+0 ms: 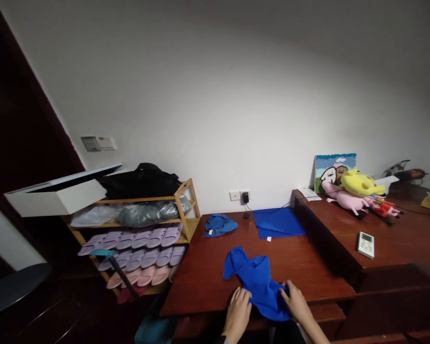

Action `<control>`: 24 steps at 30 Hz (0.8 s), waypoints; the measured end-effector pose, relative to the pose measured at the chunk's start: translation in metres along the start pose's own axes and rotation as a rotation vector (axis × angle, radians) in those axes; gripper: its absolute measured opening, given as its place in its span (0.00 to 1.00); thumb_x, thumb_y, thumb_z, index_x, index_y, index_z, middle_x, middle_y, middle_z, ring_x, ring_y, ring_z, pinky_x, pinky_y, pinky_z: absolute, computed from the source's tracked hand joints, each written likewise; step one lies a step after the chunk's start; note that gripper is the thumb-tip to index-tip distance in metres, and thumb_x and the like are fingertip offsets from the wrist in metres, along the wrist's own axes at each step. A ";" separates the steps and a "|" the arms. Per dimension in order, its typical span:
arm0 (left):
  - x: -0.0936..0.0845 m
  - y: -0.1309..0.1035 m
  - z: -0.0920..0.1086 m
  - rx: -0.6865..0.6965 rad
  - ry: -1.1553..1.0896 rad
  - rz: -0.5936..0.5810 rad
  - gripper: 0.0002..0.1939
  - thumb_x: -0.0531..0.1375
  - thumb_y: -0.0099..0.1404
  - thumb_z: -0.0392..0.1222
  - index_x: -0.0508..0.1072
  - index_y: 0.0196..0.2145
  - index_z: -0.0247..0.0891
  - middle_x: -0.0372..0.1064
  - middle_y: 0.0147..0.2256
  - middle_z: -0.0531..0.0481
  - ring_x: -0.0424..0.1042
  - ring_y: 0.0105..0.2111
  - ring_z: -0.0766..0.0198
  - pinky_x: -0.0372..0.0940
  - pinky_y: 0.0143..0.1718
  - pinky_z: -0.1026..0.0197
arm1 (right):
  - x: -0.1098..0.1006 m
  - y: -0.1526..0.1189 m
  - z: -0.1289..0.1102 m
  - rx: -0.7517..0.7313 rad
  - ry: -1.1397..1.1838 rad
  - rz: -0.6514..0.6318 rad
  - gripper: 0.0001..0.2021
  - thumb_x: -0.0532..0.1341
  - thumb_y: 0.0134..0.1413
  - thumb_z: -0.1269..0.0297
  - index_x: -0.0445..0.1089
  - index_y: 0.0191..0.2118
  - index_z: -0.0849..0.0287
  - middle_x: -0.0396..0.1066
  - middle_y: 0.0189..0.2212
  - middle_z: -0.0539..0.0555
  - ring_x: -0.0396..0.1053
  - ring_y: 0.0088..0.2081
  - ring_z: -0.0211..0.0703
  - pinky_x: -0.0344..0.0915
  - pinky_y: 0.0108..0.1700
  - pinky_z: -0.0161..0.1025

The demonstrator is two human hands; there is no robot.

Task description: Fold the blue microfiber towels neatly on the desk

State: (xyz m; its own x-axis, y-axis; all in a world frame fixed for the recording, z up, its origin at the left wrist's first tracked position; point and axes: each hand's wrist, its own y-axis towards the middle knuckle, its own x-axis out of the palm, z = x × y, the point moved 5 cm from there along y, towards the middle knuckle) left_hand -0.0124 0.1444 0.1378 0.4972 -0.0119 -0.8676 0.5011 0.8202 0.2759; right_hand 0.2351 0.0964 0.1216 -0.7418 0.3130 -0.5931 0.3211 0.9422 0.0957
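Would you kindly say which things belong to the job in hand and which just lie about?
In use: rumpled blue cloth between left hand and right hand; perhaps flat blue cloth, bunched blue cloth.
Lying about: remote control, yellow plush toy, black bag, purple slippers.

On our desk [200,277], one cloth [261,279] reaches over the front edge, a second cloth [220,225] lies near the back-left corner, a third cloth [279,224] by the back-right; left stands a rack [190,230].

Left hand [238,306]'s palm-down near bottom center, fingers kinda bent. Right hand [294,301]'s just right of it, fingers pinched, bare forearm [313,328] slanting off the bottom edge.
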 end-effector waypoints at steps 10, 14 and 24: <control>-0.096 0.005 -0.027 -0.415 -0.455 0.556 0.21 0.48 0.69 0.55 0.68 0.52 0.41 0.77 0.50 0.37 0.78 0.50 0.47 0.72 0.48 0.48 | -0.128 -0.010 -0.038 0.154 0.506 0.249 0.31 0.57 0.46 0.24 0.64 0.28 0.53 0.63 0.17 0.46 0.65 0.21 0.43 0.61 0.24 0.38; -0.178 0.030 0.002 -0.301 -0.405 0.455 0.17 0.56 0.66 0.58 0.71 0.40 0.43 0.76 0.33 0.49 0.77 0.34 0.56 0.68 0.37 0.59 | -0.179 -0.022 -0.092 0.135 0.759 0.354 0.28 0.60 0.53 0.31 0.61 0.25 0.54 0.61 0.16 0.45 0.61 0.19 0.37 0.59 0.24 0.35; -0.215 0.009 0.009 -0.044 -0.136 -0.188 0.17 0.69 0.54 0.59 0.79 0.31 0.43 0.79 0.32 0.53 0.74 0.34 0.58 0.59 0.35 0.63 | -0.289 -0.032 -0.158 0.084 0.611 0.578 0.25 0.69 0.44 0.36 0.66 0.31 0.54 0.63 0.20 0.46 0.60 0.21 0.39 0.60 0.23 0.37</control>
State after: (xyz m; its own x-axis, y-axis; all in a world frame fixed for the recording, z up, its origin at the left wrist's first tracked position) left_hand -0.1084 0.1489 0.3300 0.4902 -0.2417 -0.8374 0.5643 0.8202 0.0936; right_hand 0.3467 -0.0053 0.4161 -0.6276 0.7753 0.0703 0.7727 0.6094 0.1774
